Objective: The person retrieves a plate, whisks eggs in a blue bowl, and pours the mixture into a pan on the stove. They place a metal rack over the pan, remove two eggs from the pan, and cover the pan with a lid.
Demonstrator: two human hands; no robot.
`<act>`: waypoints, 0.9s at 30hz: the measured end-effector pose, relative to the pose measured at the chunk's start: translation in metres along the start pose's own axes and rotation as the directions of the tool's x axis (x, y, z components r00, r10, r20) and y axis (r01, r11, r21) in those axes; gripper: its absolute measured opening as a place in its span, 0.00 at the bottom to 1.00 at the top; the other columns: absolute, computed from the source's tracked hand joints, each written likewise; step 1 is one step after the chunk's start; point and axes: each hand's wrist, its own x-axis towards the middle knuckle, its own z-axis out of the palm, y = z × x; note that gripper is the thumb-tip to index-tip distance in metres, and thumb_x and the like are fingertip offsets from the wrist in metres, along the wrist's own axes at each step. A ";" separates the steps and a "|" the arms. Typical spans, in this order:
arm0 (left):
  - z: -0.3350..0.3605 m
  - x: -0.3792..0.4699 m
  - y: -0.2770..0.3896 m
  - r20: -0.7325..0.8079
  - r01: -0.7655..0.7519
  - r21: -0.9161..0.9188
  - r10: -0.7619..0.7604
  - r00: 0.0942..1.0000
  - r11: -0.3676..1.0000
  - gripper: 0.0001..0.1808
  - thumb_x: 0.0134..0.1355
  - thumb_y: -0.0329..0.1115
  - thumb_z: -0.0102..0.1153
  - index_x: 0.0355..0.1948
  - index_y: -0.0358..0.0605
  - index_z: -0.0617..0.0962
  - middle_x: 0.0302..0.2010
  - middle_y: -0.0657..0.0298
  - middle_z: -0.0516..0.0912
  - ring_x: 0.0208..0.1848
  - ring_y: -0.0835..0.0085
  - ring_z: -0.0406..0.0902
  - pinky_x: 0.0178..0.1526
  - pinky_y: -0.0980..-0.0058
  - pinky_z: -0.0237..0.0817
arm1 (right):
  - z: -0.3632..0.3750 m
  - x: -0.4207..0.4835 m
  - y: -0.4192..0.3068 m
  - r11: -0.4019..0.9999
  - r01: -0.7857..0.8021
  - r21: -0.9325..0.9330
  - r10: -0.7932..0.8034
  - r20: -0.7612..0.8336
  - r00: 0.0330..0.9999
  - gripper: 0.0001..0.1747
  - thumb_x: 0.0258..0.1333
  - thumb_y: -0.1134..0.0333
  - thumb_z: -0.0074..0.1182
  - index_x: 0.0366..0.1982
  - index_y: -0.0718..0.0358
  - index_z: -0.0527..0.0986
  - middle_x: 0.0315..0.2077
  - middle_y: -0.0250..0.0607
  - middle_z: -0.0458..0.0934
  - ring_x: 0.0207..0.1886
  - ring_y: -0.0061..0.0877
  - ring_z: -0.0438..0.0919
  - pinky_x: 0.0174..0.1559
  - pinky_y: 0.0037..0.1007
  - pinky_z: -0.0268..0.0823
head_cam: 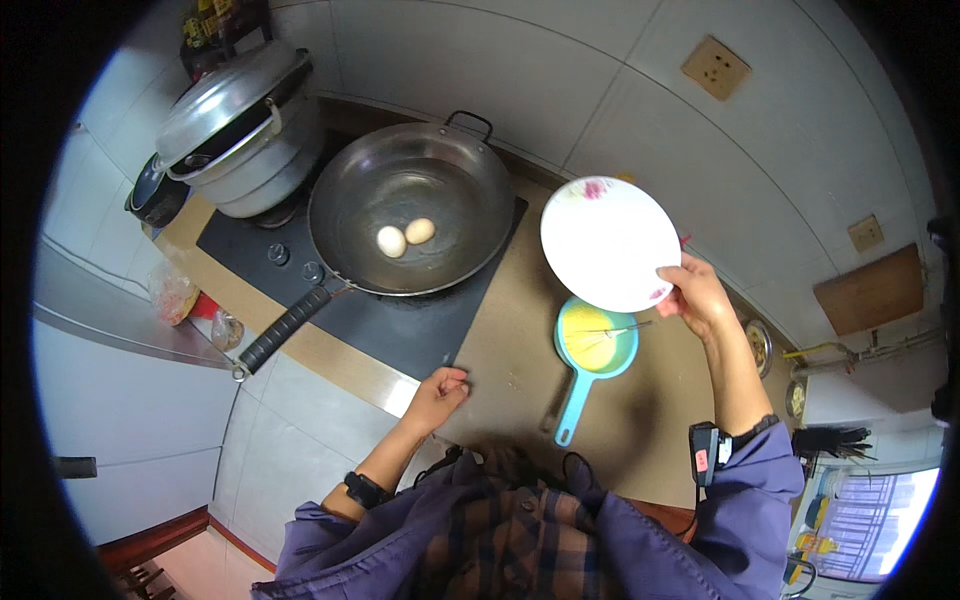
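My right hand (pixel 699 298) grips the rim of a white plate (pixel 611 244) with pink flowers, thumb on top, held above the counter. Partly under the plate's near edge in this view stands a turquoise plastic dipper (pixel 574 409). Yellow liquid that looks like beaten egg (pixel 589 341) is in it, along with a wire whisk (pixel 619 330). My left hand (pixel 439 400) is at the counter's front edge by the cooktop corner, fingers curled around nothing visible. Two whole eggs (pixel 406 237) lie side by side in a large steel wok (pixel 420 180).
The wok sits on a black glass cooktop (pixel 397 330), its wrapped handle (pixel 289 330) jutting over the front edge. At the left rises a lidded aluminium steamer pot (pixel 247 172). Plastic bags (pixel 172 292) lie at the far left. Behind is a tiled wall (pixel 495 60) with a socket (pixel 716 67).
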 end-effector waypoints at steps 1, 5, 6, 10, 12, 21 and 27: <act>0.007 0.002 -0.001 0.005 0.021 0.006 -0.021 1.000 1.000 0.11 0.60 0.28 0.52 0.44 0.38 0.71 0.31 0.67 0.76 0.34 0.81 0.73 0.41 0.82 0.66 | -0.014 -0.009 0.008 1.000 -0.022 -0.011 0.021 -0.056 0.998 0.14 0.53 0.74 0.45 0.41 0.75 0.68 0.22 0.46 0.76 0.15 0.24 0.74 0.16 0.22 0.71; 0.037 0.007 -0.004 0.064 0.022 0.006 -0.022 0.998 1.000 0.11 0.60 0.27 0.52 0.44 0.38 0.71 0.31 0.67 0.77 0.35 0.81 0.74 0.41 0.82 0.67 | -0.058 -0.037 0.045 0.991 -0.032 -0.129 0.012 -0.154 0.988 0.13 0.52 0.74 0.44 0.39 0.74 0.69 0.21 0.46 0.76 0.13 0.25 0.74 0.15 0.23 0.69; 0.044 0.007 -0.004 0.073 0.014 0.047 -0.017 0.997 0.999 0.11 0.60 0.27 0.52 0.44 0.38 0.71 0.31 0.67 0.77 0.35 0.81 0.74 0.41 0.82 0.67 | -0.066 -0.040 0.054 0.991 -0.032 -0.131 0.011 -0.163 0.987 0.13 0.53 0.75 0.43 0.39 0.74 0.69 0.21 0.46 0.76 0.14 0.26 0.74 0.14 0.23 0.69; 0.067 0.005 -0.006 0.089 0.040 0.121 -0.051 0.995 0.992 0.11 0.59 0.26 0.52 0.44 0.38 0.72 0.32 0.66 0.77 0.35 0.80 0.74 0.41 0.82 0.67 | -0.087 -0.044 0.085 0.984 -0.031 -0.175 -0.007 -0.216 0.976 0.12 0.54 0.76 0.41 0.39 0.75 0.69 0.20 0.46 0.75 0.14 0.25 0.74 0.13 0.23 0.68; 0.074 0.003 -0.009 0.082 0.038 0.122 -0.048 0.996 0.992 0.11 0.59 0.26 0.51 0.44 0.38 0.72 0.32 0.66 0.77 0.35 0.80 0.74 0.41 0.82 0.67 | -0.094 -0.043 0.094 0.980 0.007 -0.201 -0.048 -0.203 0.978 0.12 0.54 0.76 0.41 0.39 0.75 0.69 0.20 0.46 0.75 0.14 0.25 0.74 0.13 0.24 0.68; 0.084 -0.008 -0.021 0.050 0.029 0.125 -0.035 0.998 0.992 0.11 0.60 0.25 0.50 0.45 0.37 0.71 0.32 0.66 0.76 0.34 0.80 0.74 0.40 0.82 0.68 | -0.096 -0.033 0.088 0.912 0.174 -0.371 -0.263 -0.204 0.943 0.10 0.53 0.77 0.42 0.36 0.74 0.70 0.17 0.44 0.75 0.12 0.25 0.73 0.14 0.27 0.65; 0.088 -0.011 -0.023 0.042 0.052 0.114 -0.057 0.997 0.992 0.11 0.60 0.26 0.50 0.44 0.37 0.71 0.32 0.66 0.76 0.34 0.79 0.75 0.39 0.82 0.68 | -0.086 -0.039 0.071 0.835 0.204 -0.512 -0.354 -0.214 0.911 0.15 0.53 0.77 0.43 0.45 0.69 0.69 0.18 0.46 0.76 0.13 0.26 0.75 0.17 0.29 0.67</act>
